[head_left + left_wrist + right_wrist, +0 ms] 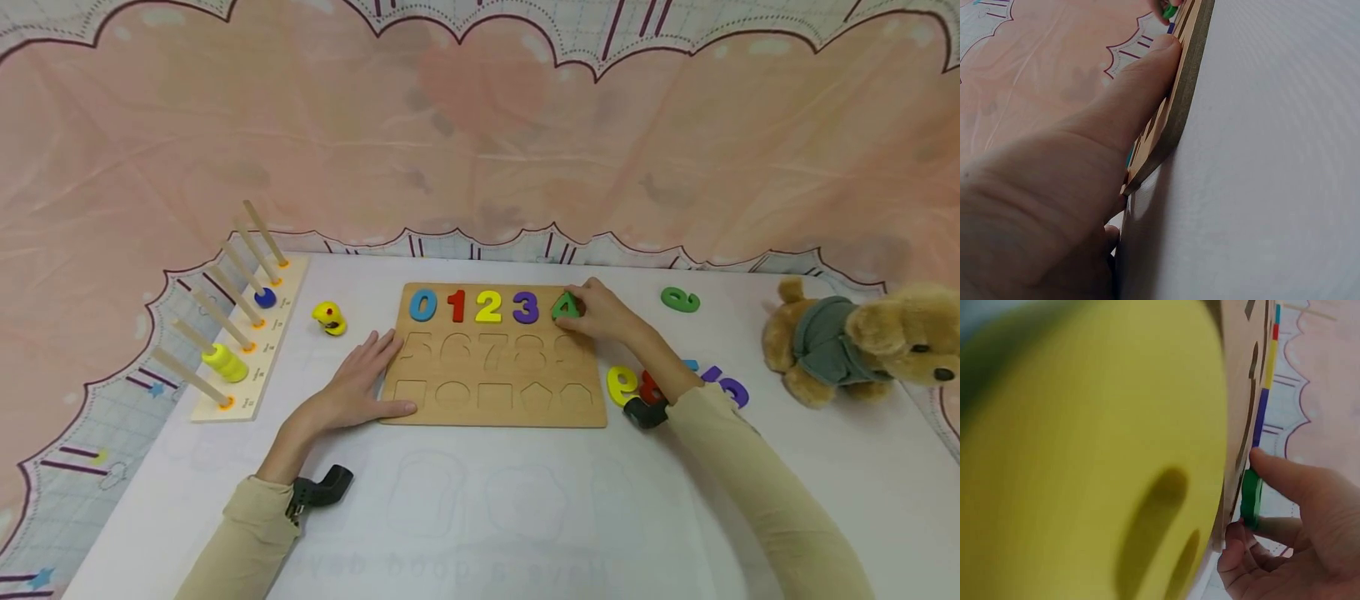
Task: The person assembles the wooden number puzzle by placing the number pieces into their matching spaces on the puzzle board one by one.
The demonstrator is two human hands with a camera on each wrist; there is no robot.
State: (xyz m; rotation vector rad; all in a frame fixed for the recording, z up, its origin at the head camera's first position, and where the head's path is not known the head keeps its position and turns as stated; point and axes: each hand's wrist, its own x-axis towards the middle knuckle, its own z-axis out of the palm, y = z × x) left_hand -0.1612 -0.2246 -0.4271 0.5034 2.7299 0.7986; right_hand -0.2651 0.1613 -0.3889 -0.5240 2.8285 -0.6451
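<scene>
A wooden number puzzle board (495, 418) lies on the white table. My left hand (351, 390) rests on its left edge, fingers straight, with the thumb (1141, 78) lying over the board's top. At the upper right corner my right hand (600, 312) pinches a green number 4 (566, 307) between thumb and finger; in the right wrist view this green piece (1250, 497) is at the board's surface. Whether it is fully seated cannot be told. Along the top row sit a blue 0 (412, 306), a red 1 (457, 307), a yellow 2 (489, 308) and a purple 3 (532, 309).
Loose number pieces, including a yellow one (617, 387) and a purple one (736, 392), lie under the right forearm. Farther back is a green number (691, 305). A peg stacker (251, 387) and a yellow toy duck (330, 317) stand left, a plush bear (828, 342) right.
</scene>
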